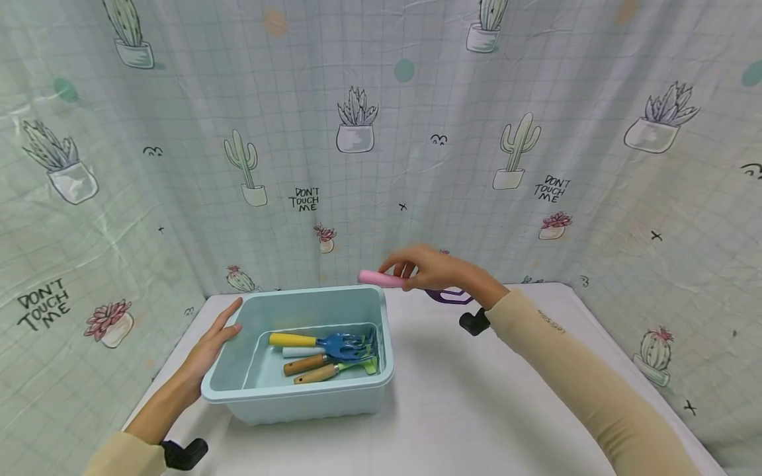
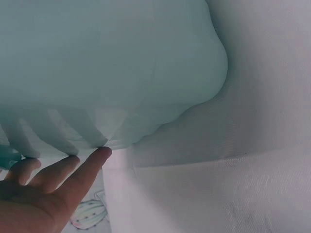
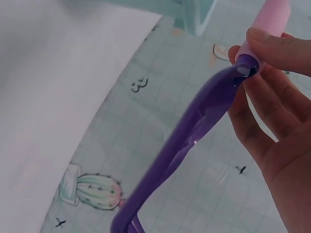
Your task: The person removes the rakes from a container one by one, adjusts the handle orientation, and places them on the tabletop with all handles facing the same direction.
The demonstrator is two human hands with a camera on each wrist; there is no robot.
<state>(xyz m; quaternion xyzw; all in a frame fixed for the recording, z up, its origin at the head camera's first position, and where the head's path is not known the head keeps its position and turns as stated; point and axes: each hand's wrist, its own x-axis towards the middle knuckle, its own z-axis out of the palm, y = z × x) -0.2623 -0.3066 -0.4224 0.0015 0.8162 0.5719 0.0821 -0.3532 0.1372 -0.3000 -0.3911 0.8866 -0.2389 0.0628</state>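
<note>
- Your right hand [image 1: 430,264] pinches the purple tool [image 3: 194,116] by its pink handle [image 1: 381,279], close to the neck, probably for balance, up near the bin [image 1: 303,410]'s far right corner.
- Your left hand [image 1: 205,354] reaches straight fingers against the bin's left side, likely steadying it.
- Inside, the yellow-handled tool [image 1: 292,340] and wooden-handled tools [image 1: 318,374] lie handles left, presumably to fit lengthwise.
</note>
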